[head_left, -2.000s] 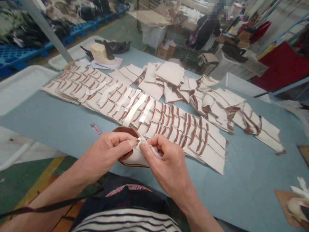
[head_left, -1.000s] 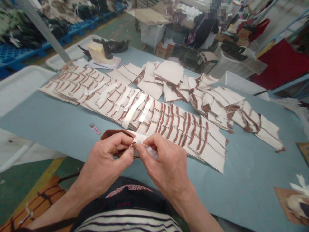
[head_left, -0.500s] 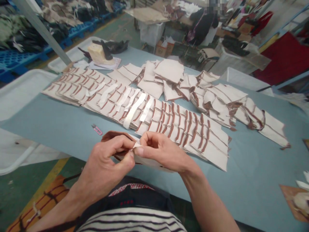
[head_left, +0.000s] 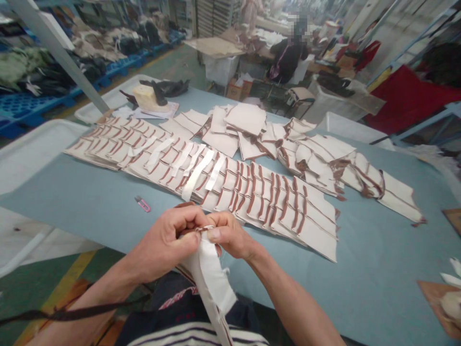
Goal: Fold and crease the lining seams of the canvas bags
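Observation:
My left hand (head_left: 167, 242) and my right hand (head_left: 230, 234) meet at the table's near edge, thumbs and fingers pinching the edge of a cream fabric panel (head_left: 207, 294) with brown trim. A loose white fabric strip (head_left: 214, 271) with a frayed end hangs from the pinched spot over the panel. Fingers hide part of the gripped edge. Just beyond my hands lies a long row of overlapping cream panels (head_left: 319, 230) with brown edging. Several white strips (head_left: 198, 175) rest across that row. Left of my hands are pink thread snips (head_left: 142, 203).
Behind the row is a loose heap of cream panels (head_left: 247, 117) on the blue-green table (head_left: 101, 185). A yellowish block (head_left: 146, 98) stands at the far left. Brown card (head_left: 434, 298) lies at the right edge. A person in dark clothing (head_left: 286, 60) is in the background.
The panel in my hands has turned, so its length now hangs down toward my body with the white strip showing. Both hands stay together, pinching its edge. The camera view has tilted up slightly.

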Demonstrator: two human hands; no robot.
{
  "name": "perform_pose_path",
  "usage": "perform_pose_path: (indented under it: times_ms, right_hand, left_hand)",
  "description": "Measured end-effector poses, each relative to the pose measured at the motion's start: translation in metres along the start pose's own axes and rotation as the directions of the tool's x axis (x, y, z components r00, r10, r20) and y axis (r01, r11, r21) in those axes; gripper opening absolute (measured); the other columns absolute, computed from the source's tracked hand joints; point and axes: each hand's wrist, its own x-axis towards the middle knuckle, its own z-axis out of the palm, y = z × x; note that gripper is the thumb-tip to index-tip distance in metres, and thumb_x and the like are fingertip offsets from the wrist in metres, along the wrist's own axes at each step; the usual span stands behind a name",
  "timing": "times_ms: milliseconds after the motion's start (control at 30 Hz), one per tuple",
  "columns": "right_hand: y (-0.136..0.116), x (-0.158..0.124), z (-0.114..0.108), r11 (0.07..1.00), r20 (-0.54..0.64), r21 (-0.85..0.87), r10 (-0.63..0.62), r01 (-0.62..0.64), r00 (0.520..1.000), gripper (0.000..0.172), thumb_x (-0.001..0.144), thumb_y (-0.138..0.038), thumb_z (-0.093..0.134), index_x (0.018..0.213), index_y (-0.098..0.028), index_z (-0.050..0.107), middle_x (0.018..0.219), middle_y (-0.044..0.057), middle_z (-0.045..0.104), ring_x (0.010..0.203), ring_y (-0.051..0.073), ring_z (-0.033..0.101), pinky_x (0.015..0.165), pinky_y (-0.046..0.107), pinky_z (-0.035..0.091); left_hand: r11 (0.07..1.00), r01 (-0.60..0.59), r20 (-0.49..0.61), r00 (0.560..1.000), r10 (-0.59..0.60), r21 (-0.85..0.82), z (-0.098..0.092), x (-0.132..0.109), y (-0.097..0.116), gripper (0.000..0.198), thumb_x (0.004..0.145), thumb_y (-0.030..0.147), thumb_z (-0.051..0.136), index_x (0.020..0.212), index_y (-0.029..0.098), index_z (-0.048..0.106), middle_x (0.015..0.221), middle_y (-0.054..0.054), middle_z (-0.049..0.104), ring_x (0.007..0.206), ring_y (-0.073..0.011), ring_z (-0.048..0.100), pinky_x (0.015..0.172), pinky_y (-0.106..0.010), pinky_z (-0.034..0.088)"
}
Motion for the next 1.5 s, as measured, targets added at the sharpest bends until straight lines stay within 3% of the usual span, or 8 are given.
perform_pose_path:
  times_ms: [200,333,400,500,667,900,1133,1500]
  right_hand:
    - [-0.014,-0.007,-0.004,0.993,0.099,-0.107,-0.032,0.043,0.995,0.053,0.074,-0.066,0.086,0.065,-0.022,0.056,0.053,-0.005,0.062,0.049,0.012,0.054,0.058,0.025,0.049]
    - [-0.033,-0.014,0.001,0.915,-0.086,-0.376,-0.192,0.147,0.978,0.051,0.086,-0.066,0.075,0.069,-0.023,0.054,0.058,-0.005,0.059,0.055,0.013,0.055,0.061,0.026,0.05]
    - [-0.047,-0.022,0.007,0.762,-0.213,-0.61,-0.421,0.217,0.882,0.037,0.092,-0.053,0.073,0.075,-0.023,0.058,0.066,-0.003,0.063,0.062,0.014,0.058,0.064,0.027,0.051]
    - [-0.069,-0.033,0.018,0.483,-0.099,-0.809,-0.674,0.335,0.732,0.018,0.091,-0.036,0.073,0.1,-0.021,0.069,0.097,0.004,0.079,0.088,0.019,0.072,0.085,0.032,0.058]
    - [-0.096,-0.035,0.029,0.22,0.239,-0.875,-0.578,0.432,0.78,0.028,0.088,-0.029,0.066,0.115,-0.02,0.072,0.105,0.005,0.08,0.092,0.019,0.072,0.089,0.031,0.054]
    - [-0.101,-0.033,0.04,0.069,0.163,-0.974,-0.44,0.214,0.883,0.017,0.083,-0.03,0.058,0.069,-0.024,0.05,0.062,-0.005,0.05,0.06,0.014,0.039,0.062,0.031,0.026]
    - [-0.087,-0.025,0.036,0.4,0.128,-0.856,-0.449,0.327,0.884,0.025,0.079,-0.028,0.053,0.064,-0.025,0.033,0.06,-0.008,0.032,0.054,0.01,0.031,0.056,0.029,0.022]
    - [-0.072,-0.03,0.035,0.865,-0.054,-0.452,-0.27,0.218,0.961,0.02,0.077,-0.037,0.063,0.068,-0.022,0.054,0.061,-0.007,0.043,0.057,0.011,0.036,0.053,0.025,0.027]
  left_hand:
    - [0.995,0.019,0.145,0.989,-0.004,-0.101,-0.005,0.004,0.002,0.014,0.072,0.031,0.064,0.077,0.019,0.067,0.073,-0.007,0.083,0.063,-0.0197,0.073,0.059,-0.025,0.053]
    - [0.998,-0.055,0.073,0.996,0.057,-0.039,-0.012,0.012,0.011,0.013,0.072,0.031,0.064,0.076,0.019,0.067,0.067,-0.001,0.077,0.059,-0.016,0.065,0.056,-0.022,0.048]
    - [0.992,-0.099,0.009,0.995,0.098,0.081,-0.016,0.012,0.021,0.012,0.073,0.031,0.065,0.074,0.019,0.068,0.062,0.003,0.069,0.056,-0.0128,0.057,0.052,-0.019,0.042]
    - [0.967,-0.154,0.022,0.988,0.153,0.201,-0.019,0.008,0.036,0.014,0.078,0.031,0.065,0.074,0.02,0.07,0.061,0.004,0.063,0.055,-0.0127,0.054,0.05,-0.019,0.043]
    - [0.915,-0.227,0.088,0.974,0.209,0.333,-0.023,-0.004,0.042,0.018,0.084,0.027,0.062,0.08,0.019,0.077,0.064,0.003,0.066,0.052,-0.0114,0.054,0.047,-0.018,0.042]
    - [0.773,-0.298,-0.005,0.932,0.363,0.56,-0.017,-0.018,0.04,0.02,0.082,0.019,0.057,0.077,0.02,0.076,0.064,0.005,0.071,0.055,-0.0106,0.06,0.049,-0.018,0.039]
    - [0.658,-0.383,-0.035,0.848,0.529,0.648,-0.012,-0.019,0.034,0.018,0.087,0.014,0.054,0.088,0.022,0.07,0.067,0.008,0.073,0.05,-0.0093,0.063,0.05,-0.018,0.045]
    - [0.277,-0.697,0.214,0.53,0.821,0.662,-0.02,-0.001,-0.009,0.034,0.094,-0.002,0.051,0.113,0.025,0.061,0.079,0.002,0.073,0.062,-0.0134,0.066,0.06,-0.023,0.053]
